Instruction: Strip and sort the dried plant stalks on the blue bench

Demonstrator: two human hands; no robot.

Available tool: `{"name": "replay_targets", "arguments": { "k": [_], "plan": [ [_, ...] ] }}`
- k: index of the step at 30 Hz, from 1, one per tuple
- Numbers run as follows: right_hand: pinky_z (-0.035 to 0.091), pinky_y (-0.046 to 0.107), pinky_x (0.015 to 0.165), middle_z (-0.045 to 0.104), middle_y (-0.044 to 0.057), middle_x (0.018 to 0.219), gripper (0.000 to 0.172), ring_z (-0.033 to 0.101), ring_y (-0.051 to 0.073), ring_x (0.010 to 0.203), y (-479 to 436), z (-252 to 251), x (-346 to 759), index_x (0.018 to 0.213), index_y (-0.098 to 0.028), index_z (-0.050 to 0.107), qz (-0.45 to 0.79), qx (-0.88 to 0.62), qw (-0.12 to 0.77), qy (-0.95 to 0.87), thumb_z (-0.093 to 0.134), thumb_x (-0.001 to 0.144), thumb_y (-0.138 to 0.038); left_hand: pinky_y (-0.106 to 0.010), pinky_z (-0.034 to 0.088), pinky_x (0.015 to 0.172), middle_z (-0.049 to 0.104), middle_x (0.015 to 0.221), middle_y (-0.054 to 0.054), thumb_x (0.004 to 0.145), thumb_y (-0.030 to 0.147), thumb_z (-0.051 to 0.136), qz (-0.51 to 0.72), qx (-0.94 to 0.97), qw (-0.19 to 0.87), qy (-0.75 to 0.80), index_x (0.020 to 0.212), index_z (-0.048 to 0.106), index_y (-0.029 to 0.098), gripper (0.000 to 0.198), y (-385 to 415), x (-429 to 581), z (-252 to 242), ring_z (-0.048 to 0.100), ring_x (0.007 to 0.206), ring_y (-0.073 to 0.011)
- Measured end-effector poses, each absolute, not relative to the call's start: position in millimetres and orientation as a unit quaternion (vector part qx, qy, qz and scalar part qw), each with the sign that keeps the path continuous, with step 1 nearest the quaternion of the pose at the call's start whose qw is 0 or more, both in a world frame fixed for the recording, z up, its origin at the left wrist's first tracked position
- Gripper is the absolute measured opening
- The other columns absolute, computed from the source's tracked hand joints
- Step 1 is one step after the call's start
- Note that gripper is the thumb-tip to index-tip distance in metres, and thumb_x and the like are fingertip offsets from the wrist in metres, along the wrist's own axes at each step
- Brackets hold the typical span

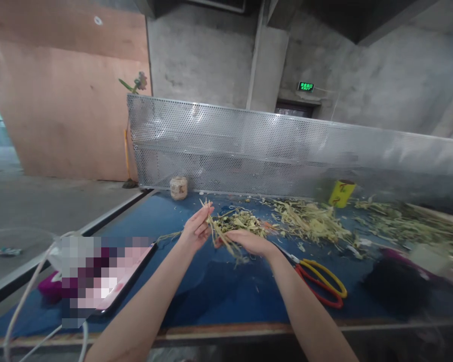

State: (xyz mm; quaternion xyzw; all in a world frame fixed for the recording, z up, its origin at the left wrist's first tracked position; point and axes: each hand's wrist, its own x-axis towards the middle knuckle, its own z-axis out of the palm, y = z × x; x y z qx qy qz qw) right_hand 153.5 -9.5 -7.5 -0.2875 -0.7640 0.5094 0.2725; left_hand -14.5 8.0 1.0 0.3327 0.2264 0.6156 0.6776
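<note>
My left hand (pixel 198 225) is closed around the upper ends of a small bunch of dried plant stems (pixel 223 237), whose cut tips poke out above the fingers. Lower down, my right hand (pixel 247 241) is at the same bunch, its fingers curled in against the stems. The loose ends hang over the blue tabletop (pixel 226 296). Just behind both hands lies a heap of dried plant bits (pixel 241 221). Scissors (pixel 320 281) with one yellow and one red handle rest right of my right wrist, their blades partly hidden by it.
Larger piles of dried stalks (pixel 309 221) spread to the right, near a yellow can (pixel 342 193). A whitish jar (pixel 178 187) stands by the perforated metal screen (pixel 226 146). At left lies a tablet-like device (pixel 124 276), partly blurred, with white cables (pixel 26 296). A dark object (pixel 396 281) sits at right.
</note>
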Motion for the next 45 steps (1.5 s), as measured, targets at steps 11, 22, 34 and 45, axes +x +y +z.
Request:
{"name": "replay_targets", "arguments": {
  "k": [11,22,34,45],
  "plan": [
    [0.039,0.033,0.083,0.057,0.005,0.089,0.047,0.053,0.015,0.086,-4.4,-21.9,138.0,0.112,-0.017,0.043,0.493,-0.271,0.358,-0.745,0.057,0.073,-0.038,-0.015,0.021,0.025,0.059,0.041,0.002,0.061,0.030,0.066,0.556,0.565,0.512,0.331,0.104,0.057,0.009,0.049,-6.5,3.3,-1.5,0.032,0.021,-0.0025],
    [0.036,0.027,0.069,0.049,0.001,0.069,0.029,0.045,0.012,0.067,-4.8,-18.0,139.0,0.080,-0.014,0.054,0.461,-0.301,0.366,-0.750,0.044,0.080,-0.042,-0.018,0.025,0.026,0.069,0.074,-0.008,0.066,0.031,0.061,0.582,0.573,0.477,0.326,0.106,0.057,0.013,0.044,-6.5,-1.0,-1.3,0.035,0.023,-0.0025],
    [0.038,0.026,0.069,0.056,0.001,0.075,0.027,0.053,0.012,0.072,-3.5,-8.9,120.4,0.078,-0.015,0.050,0.514,-0.321,0.394,-0.691,0.054,0.073,-0.042,-0.018,0.024,0.026,0.069,0.078,-0.009,0.064,0.031,0.062,0.631,0.540,0.462,0.311,0.105,0.058,0.012,0.045,3.6,-6.4,5.6,0.033,0.024,-0.0012],
    [0.029,0.021,0.050,0.043,-0.006,0.054,0.025,0.040,0.008,0.049,-15.6,37.4,157.2,0.089,-0.015,0.052,0.430,-0.402,0.251,-0.769,0.047,0.077,-0.036,-0.016,0.020,0.026,0.069,0.077,-0.008,0.060,0.027,0.066,0.704,0.445,0.485,0.266,0.095,0.061,0.009,0.039,11.2,-14.9,5.8,0.029,0.025,0.0021]
  ]
}}
